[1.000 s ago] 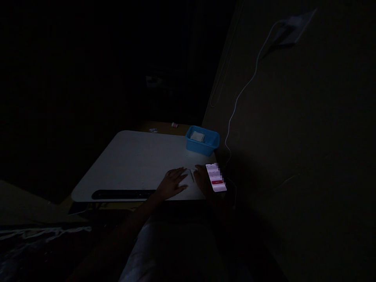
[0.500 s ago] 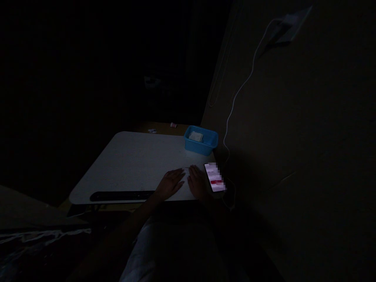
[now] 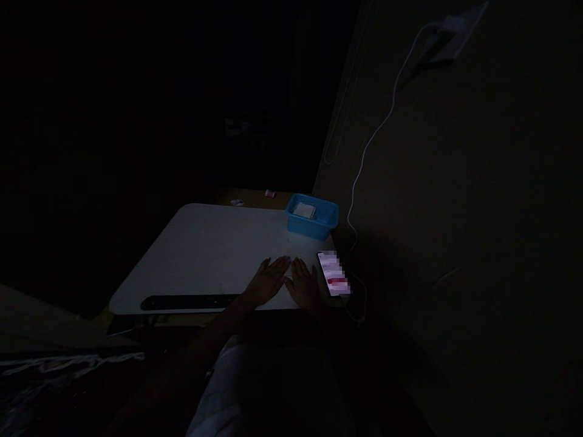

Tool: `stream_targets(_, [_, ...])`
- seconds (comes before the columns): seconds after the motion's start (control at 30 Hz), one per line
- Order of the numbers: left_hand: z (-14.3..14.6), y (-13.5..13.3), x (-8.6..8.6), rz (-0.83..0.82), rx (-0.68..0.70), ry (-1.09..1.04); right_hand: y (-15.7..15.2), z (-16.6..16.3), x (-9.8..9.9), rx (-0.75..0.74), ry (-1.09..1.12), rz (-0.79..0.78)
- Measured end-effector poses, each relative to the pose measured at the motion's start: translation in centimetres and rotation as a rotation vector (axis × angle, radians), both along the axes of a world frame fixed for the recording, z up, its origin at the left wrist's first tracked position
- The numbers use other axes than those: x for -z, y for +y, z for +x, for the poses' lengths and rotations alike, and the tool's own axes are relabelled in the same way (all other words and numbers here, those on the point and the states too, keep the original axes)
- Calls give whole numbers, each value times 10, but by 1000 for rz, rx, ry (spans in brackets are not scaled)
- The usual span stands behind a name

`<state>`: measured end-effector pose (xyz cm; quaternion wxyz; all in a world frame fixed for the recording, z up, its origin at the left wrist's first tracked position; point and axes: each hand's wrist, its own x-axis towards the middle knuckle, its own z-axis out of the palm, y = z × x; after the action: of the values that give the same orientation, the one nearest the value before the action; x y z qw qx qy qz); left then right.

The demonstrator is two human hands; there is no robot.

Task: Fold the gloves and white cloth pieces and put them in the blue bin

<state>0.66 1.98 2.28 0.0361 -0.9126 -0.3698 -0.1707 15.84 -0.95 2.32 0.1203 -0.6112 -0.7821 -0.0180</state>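
Observation:
My left hand (image 3: 268, 283) lies flat near the front edge of a white table (image 3: 204, 249), its fingers stretched out and pointing away from me. Beside it, my right hand (image 3: 305, 287) also rests flat with its fingers extended. The fingertips of both hands almost meet, and the right thumb points toward the left hand. Something pale and thin may lie under the fingertips, but it is too dark to make out. Just right of my right hand is a phone (image 3: 333, 274) with its screen lit.
A blue plastic basket (image 3: 310, 227) holding a folded white cloth or paper stack (image 3: 304, 210) stands at the back right. A dark slot (image 3: 191, 301) runs along the table's front. A white cable (image 3: 370, 139) hangs from the wall socket (image 3: 458, 36).
My hands have flattened and shifted slightly, and the right thumb has moved out to the left. A small whitish patch between the fingertips now shows less. The basket and phone stay put.

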Motion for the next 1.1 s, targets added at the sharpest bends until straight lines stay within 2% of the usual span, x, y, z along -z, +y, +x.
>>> stream_targets(0.3, [11, 14, 14, -134, -63, 28, 1, 2, 7, -24, 42, 54])
stream_targets(0.5, [12, 11, 12, -138, -82, 16, 0, 8, 6, -7, 100, 60])
stream_targets(0.63, [11, 11, 11, -146, -82, 39, -3, 7, 6, -61, 83, 98])
stream_targets(1.1, [9, 10, 12, -121, -62, 46, -1, 2, 9, -31, 67, 121])
